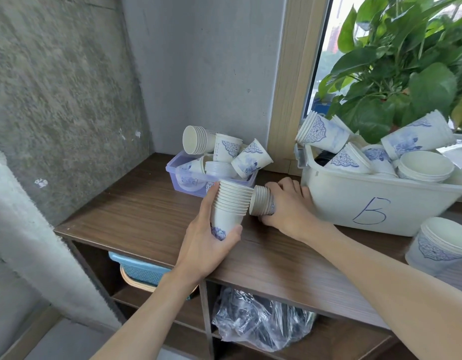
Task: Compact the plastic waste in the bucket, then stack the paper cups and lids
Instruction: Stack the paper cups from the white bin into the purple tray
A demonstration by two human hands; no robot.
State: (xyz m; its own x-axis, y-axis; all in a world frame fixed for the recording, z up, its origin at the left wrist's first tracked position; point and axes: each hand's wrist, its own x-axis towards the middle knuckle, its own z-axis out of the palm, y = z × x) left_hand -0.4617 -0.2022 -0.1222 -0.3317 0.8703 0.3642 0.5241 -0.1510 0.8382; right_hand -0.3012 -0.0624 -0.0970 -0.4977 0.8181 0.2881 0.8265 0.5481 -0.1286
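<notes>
- Left hand (209,245), centre of frame: fingers curl round the lower body of a tall stack (231,206) of nested paper cups. One finger runs up the stack's left side to the rims and another digit wraps under its base.
- Tall stack: held upright with a slight tilt above the shelf top (146,211). The rims are fanned at the top and a blue print shows near the base.
- Right hand (289,203), just right of centre: fingers close over a short stack (261,203) lying on its side.
- Short stack: its mouth faces left and its rims touch the tall stack's rims. The hand hides most of its body.
- Purple tub (178,178), behind the hands: holds loose cups and short stacks at mixed angles. Its lower contents are blurred through the wall.
- White bin (367,201), right, marked "B": heaped with cups. Dark items inside it cannot be made out.
- Third stack (440,245), right edge: stands upright and is partly cut off.
- Plant (406,61), upper right: cropped by the frame.
- Plastic bag (258,323), lower shelf: crumpled, contents unclear.
- Blue basket (141,268), lower left shelf: partly hidden by the left arm.
</notes>
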